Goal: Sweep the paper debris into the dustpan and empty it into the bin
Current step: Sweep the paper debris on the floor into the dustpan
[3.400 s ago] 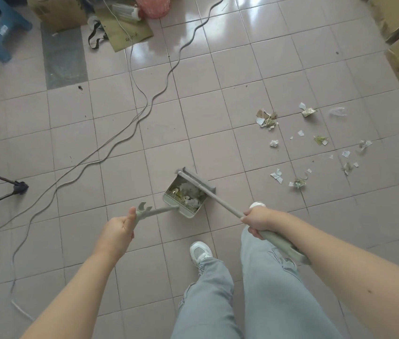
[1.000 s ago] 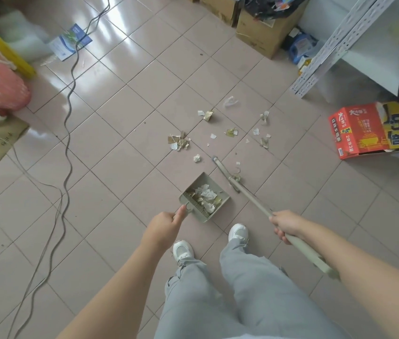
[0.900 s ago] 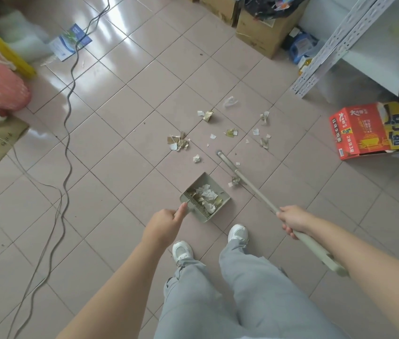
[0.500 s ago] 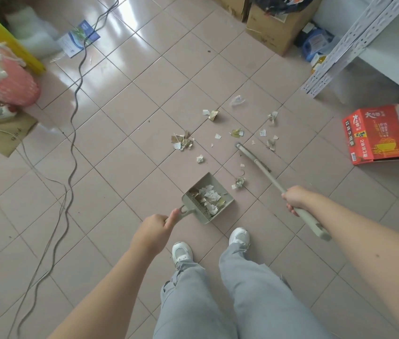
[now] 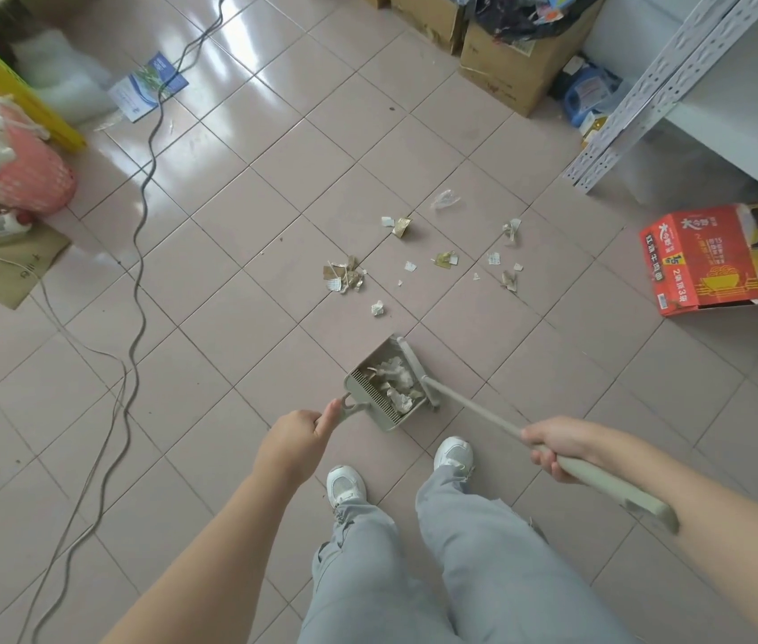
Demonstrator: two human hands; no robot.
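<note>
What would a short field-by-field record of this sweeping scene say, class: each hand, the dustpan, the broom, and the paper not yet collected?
left hand: grips the dustpan handle
right hand: grips the broom handle
dustpan: on the tiled floor, holding crumpled paper
broom: head at the dustpan's mouth
paper debris: scraps scattered on the floor beyond the dustpan
bin: cannot tell which container it is

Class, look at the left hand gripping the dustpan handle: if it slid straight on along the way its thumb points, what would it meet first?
Probably the dustpan itself: the left hand points up its handle toward the paper scraps inside.
</note>
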